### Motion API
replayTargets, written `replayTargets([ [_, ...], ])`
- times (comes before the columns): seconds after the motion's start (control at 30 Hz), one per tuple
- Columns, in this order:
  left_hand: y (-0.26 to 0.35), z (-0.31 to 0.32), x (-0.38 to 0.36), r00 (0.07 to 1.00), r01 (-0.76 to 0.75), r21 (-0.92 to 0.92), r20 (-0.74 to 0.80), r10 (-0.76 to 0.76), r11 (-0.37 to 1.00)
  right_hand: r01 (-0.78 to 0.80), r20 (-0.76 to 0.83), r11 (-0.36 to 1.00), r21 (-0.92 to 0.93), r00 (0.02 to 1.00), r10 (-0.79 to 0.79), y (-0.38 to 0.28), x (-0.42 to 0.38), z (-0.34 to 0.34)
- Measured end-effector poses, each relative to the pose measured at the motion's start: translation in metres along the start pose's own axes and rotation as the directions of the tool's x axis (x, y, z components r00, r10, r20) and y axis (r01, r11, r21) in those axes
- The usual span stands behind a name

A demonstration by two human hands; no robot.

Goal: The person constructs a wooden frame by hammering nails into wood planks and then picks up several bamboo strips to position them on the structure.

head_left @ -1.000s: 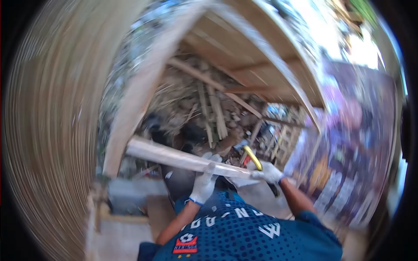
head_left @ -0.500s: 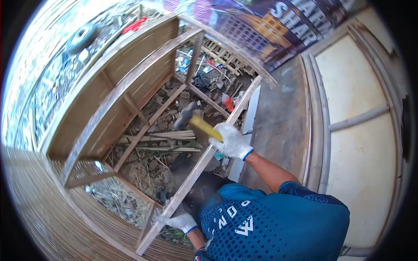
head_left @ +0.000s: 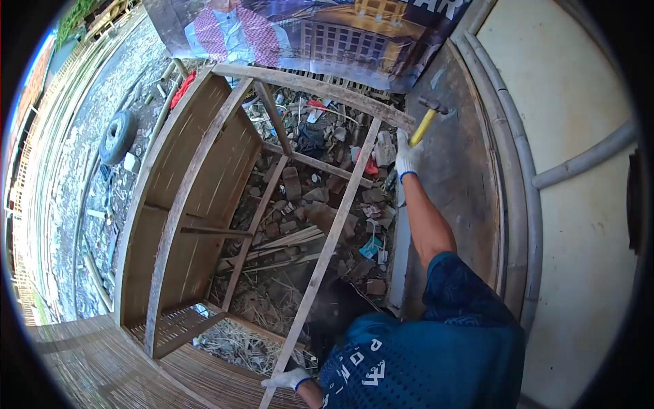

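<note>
My right hand (head_left: 407,155), in a white glove with a blue cuff, grips a hammer (head_left: 424,127) by its yellow handle. The dark hammer head points up and away, beside the far right end of the wooden frame's top rail (head_left: 313,86). A long wooden batten (head_left: 329,252) runs slantwise from near that end down towards my body. Around its near end closes my gloved left hand (head_left: 289,379); some of its fingers are hidden. Slatted panelling (head_left: 194,198) lines the left side of the frame.
Rubble, bricks and loose sticks (head_left: 289,242) cover the ground inside the frame. A printed banner (head_left: 327,37) hangs at the back. To the right stand a dark board (head_left: 449,198) and a pale wall (head_left: 579,259) with poles. An old tyre (head_left: 118,137) lies outside, left.
My right hand has carried the hammer away from the batten's middle to the frame's far right corner. My left hand stays at the batten's near end. The view has shifted.
</note>
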State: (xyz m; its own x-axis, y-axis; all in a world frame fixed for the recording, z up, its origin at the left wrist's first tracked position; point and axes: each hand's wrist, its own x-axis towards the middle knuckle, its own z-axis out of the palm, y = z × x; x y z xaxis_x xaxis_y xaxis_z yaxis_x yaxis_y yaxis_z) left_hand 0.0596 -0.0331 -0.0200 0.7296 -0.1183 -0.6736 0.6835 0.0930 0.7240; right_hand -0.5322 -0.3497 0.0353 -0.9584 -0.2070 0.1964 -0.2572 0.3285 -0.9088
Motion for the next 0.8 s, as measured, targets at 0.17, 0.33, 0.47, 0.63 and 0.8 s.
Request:
replayTargets([
  [0.17,-0.015,-0.067,0.115,0.990,-0.055,0.291,-0.110,0.090,0.955,-0.093,0.032,0.995,0.031,0.995,0.092,0.000,0.041,0.016],
  [0.33,-0.003,-0.056,0.114,0.998,0.063,0.262,-0.046,-0.053,0.963,-0.283,0.153,0.804,0.523,0.959,0.238,0.040,0.055,0.046],
  [0.47,-0.001,-0.050,0.112,0.995,0.095,0.260,-0.011,-0.095,0.961,-0.319,0.157,0.774,0.547,0.947,0.279,0.029,0.050,0.043],
  [0.63,-0.001,-0.050,0.113,0.992,0.120,0.267,-0.007,-0.123,0.956,-0.224,-0.037,0.959,0.174,0.972,0.234,0.036,0.057,0.051],
  [0.8,-0.003,-0.052,0.116,0.989,0.144,0.275,-0.004,-0.148,0.951,-0.282,0.009,0.939,0.194,0.958,0.286,0.026,0.051,0.042],
])
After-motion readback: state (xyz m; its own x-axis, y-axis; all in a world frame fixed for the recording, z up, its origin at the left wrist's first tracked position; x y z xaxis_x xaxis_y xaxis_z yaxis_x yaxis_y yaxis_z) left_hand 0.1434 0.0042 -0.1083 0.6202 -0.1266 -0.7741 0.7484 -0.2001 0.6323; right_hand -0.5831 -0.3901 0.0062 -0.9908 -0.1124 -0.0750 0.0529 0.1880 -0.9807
